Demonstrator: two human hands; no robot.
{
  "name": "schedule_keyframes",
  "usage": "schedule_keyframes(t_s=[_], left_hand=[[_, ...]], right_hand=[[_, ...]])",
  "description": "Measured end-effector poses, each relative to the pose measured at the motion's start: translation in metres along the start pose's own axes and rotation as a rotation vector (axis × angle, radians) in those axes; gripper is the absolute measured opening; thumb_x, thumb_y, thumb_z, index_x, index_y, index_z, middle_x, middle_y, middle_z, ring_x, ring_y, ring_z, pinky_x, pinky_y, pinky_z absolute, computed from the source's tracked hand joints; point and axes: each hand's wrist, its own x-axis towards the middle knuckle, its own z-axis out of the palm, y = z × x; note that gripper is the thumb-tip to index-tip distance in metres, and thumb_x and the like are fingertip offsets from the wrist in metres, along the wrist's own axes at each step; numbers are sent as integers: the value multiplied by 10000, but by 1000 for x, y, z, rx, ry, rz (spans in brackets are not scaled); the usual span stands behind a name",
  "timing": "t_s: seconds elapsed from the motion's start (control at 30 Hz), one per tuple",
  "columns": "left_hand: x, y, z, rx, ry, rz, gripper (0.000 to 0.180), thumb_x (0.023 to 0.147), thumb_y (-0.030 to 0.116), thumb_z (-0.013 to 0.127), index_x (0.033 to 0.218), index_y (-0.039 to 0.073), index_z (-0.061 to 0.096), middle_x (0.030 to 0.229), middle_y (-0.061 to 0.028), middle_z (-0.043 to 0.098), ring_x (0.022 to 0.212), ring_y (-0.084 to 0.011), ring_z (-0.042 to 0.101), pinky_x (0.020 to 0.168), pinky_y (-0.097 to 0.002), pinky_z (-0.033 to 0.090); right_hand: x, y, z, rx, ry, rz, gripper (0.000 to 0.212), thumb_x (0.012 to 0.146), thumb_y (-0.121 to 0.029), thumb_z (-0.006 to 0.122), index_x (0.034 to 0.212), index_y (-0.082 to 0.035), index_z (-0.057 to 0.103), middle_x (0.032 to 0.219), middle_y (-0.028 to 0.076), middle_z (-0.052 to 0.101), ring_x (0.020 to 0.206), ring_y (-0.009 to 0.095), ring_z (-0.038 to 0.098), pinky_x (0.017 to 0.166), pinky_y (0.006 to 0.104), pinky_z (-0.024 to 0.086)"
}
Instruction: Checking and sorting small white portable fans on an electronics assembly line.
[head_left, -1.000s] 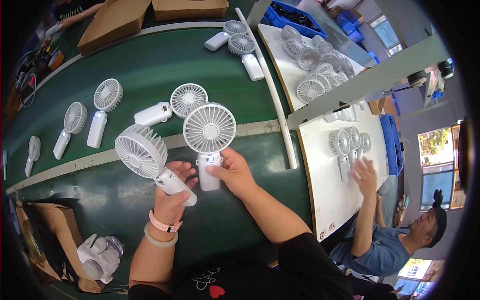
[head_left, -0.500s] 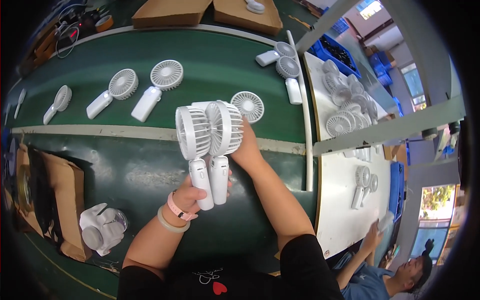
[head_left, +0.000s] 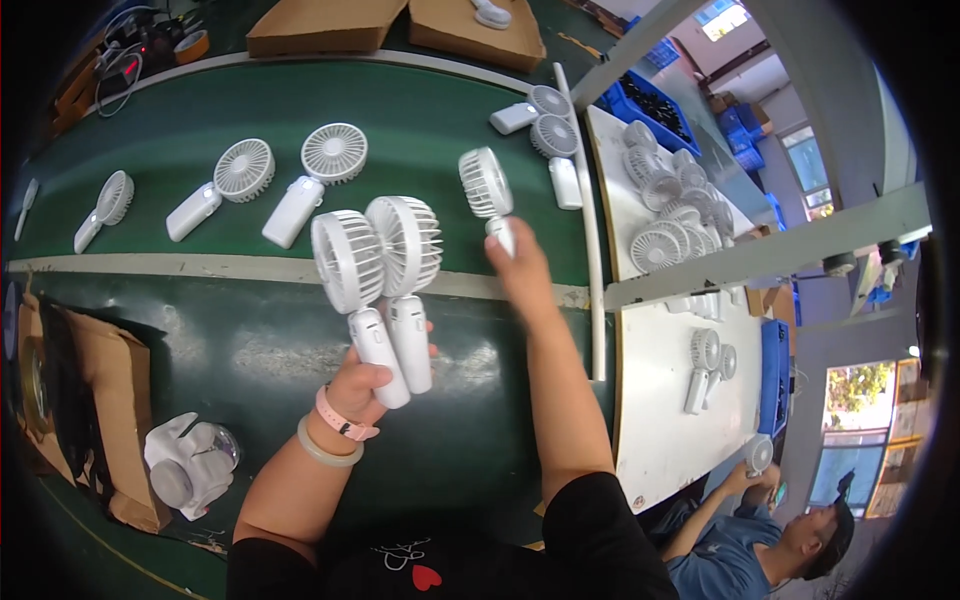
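Note:
Two white handheld fans stand side by side in my left hand (head_left: 362, 388), which is closed round their handles; the nearer fan (head_left: 350, 262) overlaps the other fan (head_left: 405, 245). Over the green belt, my right hand (head_left: 522, 268) grips the handle of a third white fan (head_left: 486, 183), its round head tilted up. On the belt to the left lie several more fans, the closest being a fan (head_left: 292, 212) with its head pointing away. At the belt's far right rest two fans (head_left: 553, 135) near a white rail.
Cartons (head_left: 320, 25) stand beyond the belt. At left are an open carton (head_left: 120, 400) and a plastic-wrapped jar (head_left: 190, 465). On the right, a white table (head_left: 650, 400) bears several fans, with blue bins (head_left: 650, 108) beside it. A co-worker (head_left: 740, 540) holds a fan there.
My right hand has come out from behind the two fans and lifted the third fan upright by its handle. My left hand has shifted slightly left with its pair.

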Motion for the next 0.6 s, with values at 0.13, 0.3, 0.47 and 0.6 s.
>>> schedule_keyframes(t_s=[0.13,0.3,0.47,0.6], left_hand=[[-2,0,-1,21,-7,15,833,610,107,695,1327,97,271,1167,-162,484,1014,-296,553,797,-439,504],[-1,-2,0,-9,-2,27,798,596,138,682,1298,86,305,1154,-152,483,1001,-290,556,794,-454,502],[-2,-1,2,10,-6,26,797,597,142,683,1296,85,306,1149,-144,479,1005,-287,555,793,-440,509],[-2,-2,2,17,-3,17,802,587,119,690,1293,88,310,1152,-145,479,1009,-288,554,789,-434,514]], right_hand=[[-74,-47,-16,1841,-672,440,671,860,-537,429,1337,-84,293,969,139,500,672,231,533,526,334,446],[-99,-49,-16,1884,-787,319,712,869,-624,241,1382,-132,268,910,152,460,568,207,441,461,323,378],[-94,-53,-16,1693,-646,406,628,902,-533,272,1348,-93,313,860,168,501,610,230,494,530,320,419],[-98,-38,0,1173,-134,304,468,894,-227,528,1282,-42,343,1079,75,530,916,125,517,794,283,442]])
